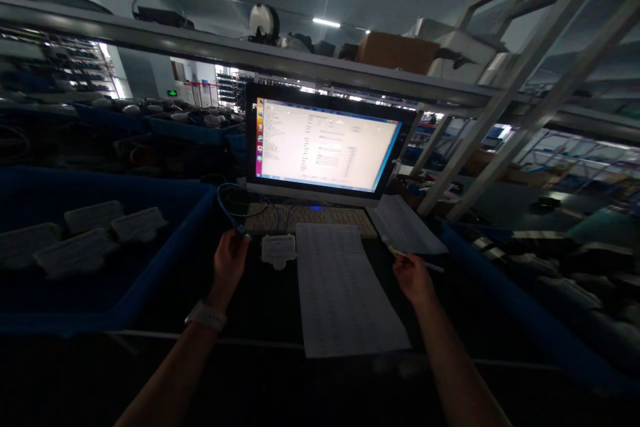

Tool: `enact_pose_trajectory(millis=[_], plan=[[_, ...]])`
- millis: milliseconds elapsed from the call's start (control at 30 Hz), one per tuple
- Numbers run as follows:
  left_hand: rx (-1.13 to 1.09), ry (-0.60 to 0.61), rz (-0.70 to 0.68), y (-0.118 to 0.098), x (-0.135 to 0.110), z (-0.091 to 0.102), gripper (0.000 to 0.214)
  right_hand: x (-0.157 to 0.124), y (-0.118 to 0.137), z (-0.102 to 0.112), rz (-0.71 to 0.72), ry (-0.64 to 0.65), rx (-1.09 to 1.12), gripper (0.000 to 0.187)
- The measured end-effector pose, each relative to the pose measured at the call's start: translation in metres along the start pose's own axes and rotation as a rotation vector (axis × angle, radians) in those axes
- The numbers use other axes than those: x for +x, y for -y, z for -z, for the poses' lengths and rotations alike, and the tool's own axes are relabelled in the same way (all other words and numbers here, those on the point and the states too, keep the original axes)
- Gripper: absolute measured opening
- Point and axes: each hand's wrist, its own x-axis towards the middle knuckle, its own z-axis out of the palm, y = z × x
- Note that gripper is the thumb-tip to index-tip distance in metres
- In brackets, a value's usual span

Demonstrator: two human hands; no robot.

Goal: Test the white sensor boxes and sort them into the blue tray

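Between the fingertips of my left hand (230, 259) is the plug end of a blue cable (225, 205), which loops up toward the monitor. Just right of that hand a small white labelled device (279, 251) lies on the dark table. My right hand (413, 275) is closed around a thin pen (393, 249), its tip toward the papers at the back. A long printed sheet (345, 293) lies between my hands, its top end over the lower edge of the keyboard (265, 219). Another paper (407, 223) is beyond my right hand.
A lit monitor (325, 147) stands behind the keyboard. At the left, a blue bin (165, 273) holds several white labelled devices (75, 250). A second blue bin (500, 307) with many parts is at the right. Overhead runs a shelf (220, 40) carrying a cardboard box (397, 52).
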Motion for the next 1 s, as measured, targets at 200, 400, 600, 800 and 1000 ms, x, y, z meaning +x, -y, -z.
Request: enact_pose_trajectory(millis=[200, 400, 600, 800, 1000], plan=[[-0.009, 0.012, -0.009, 0.000, -0.002, -0.002, 0.033, -0.016, 0.009, -0.018, 0.006, 0.128, -0.150, 0.021], [0.039, 0.007, -0.038, -0.002, -0.002, -0.001, 0.031, -0.043, 0.002, -0.054, 0.033, 0.308, -0.402, 0.023], [0.000, 0.019, -0.019, -0.005, -0.003, 0.001, 0.035, -0.071, -0.032, -0.068, 0.172, 0.385, -0.657, 0.025], [-0.056, 0.013, 0.027, -0.004, -0.003, 0.000, 0.035, -0.081, -0.039, -0.062, 0.334, 0.331, -0.767, 0.025], [-0.062, 0.000, 0.028, -0.005, -0.002, -0.001, 0.033, -0.079, -0.038, -0.062, 0.388, 0.347, -0.845, 0.023]])
